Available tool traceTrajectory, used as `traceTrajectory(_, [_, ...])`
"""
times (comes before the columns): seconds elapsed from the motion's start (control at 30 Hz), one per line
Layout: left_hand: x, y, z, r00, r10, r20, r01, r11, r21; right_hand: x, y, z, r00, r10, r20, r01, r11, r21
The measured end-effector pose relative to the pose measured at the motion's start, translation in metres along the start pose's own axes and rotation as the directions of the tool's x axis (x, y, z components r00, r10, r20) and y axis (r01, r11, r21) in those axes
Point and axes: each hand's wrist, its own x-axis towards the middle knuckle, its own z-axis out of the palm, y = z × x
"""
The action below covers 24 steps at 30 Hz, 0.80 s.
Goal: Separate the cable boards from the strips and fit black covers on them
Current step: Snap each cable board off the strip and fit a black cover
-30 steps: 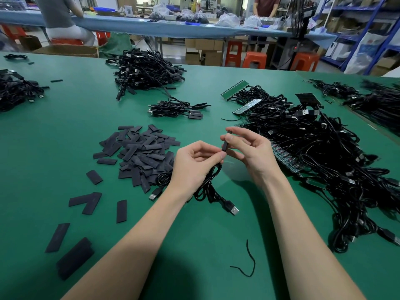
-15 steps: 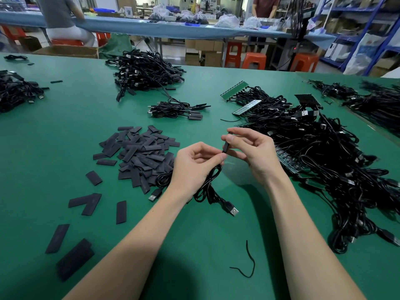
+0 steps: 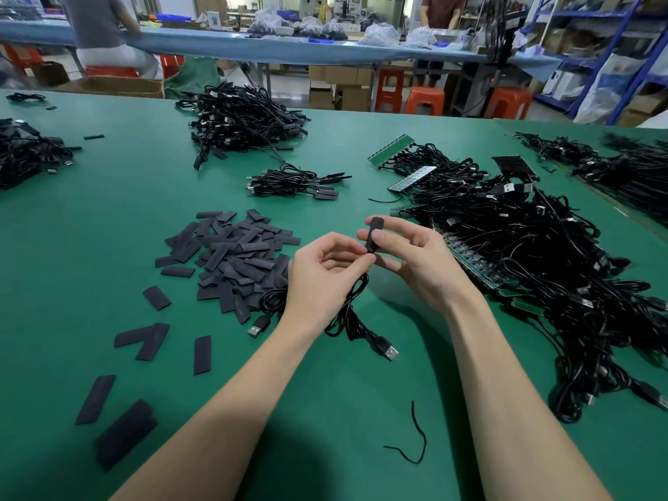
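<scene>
Table (image 3: pixel 108 218): green mat under everything I work on.
Tangle (image 3: pixel 542 254): at 3 o'clock of my hands, a big heap of black cables, with green strips (image 3: pixel 473 265) of boards still joined running along its near edge.
Covers (image 3: pixel 231 254): loose heap of flat black sleeves at 9 o'clock, strays trailing toward 7.
Done bundle (image 3: pixel 292 182): small coil of cables at 12 o'clock, apparently already covered.
Right hand (image 3: pixel 415 262): thumb and fingers curled, pinching a black cover (image 3: pixel 372 236) held upright between my hands, just above the left fingertips.
Left hand (image 3: pixel 325 276): fingers curled round the cable (image 3: pixel 347 312), thumb and forefinger meeting right at the cover's lower end; whether they touch the cover or only the cable under it I cannot tell.
Board: hidden, so I judge it is inside the cover or going in.
Plug (image 3: pixel 388 350): hangs loose at 6 o'clock, resting on the mat.
Scrap (image 3: pixel 415 439): stray bit of black wire at 5 o'clock.
Risk: if I squeeze the sleeve flat, the board may catch on its mouth and the solder joint could bend.
Risk: dangling loops could snag the heap at 9 and drag covers along.
</scene>
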Motion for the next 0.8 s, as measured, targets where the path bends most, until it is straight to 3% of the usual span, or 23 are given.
traceTrajectory(0.33, [0.000, 0.001, 0.000, 1.000, -0.013, -0.027, 0.014, 1.000, 0.016, 0.005, 0.015, 0.019, 0.992, -0.116, -0.044, 0.106, 0.977, -0.186])
traceTrajectory(0.53, [0.001, 0.000, -0.001, 0.999, -0.034, -0.024, 0.034, 0.999, -0.015, 0.006, 0.017, 0.024, 0.991, -0.085, -0.105, 0.079, 0.995, -0.064])
traceTrajectory(0.7, [0.001, 0.005, -0.004, 0.993, -0.096, 0.069, 0.108, 0.974, -0.198, 0.003, 0.010, 0.015, 0.999, -0.036, 0.015, 0.034, 0.987, 0.157])
traceTrajectory(0.8, [0.000, 0.010, -0.005, 0.979, -0.139, 0.146, 0.178, 0.937, -0.299, 0.001, 0.006, 0.008, 0.998, -0.054, 0.033, 0.047, 0.981, 0.189])
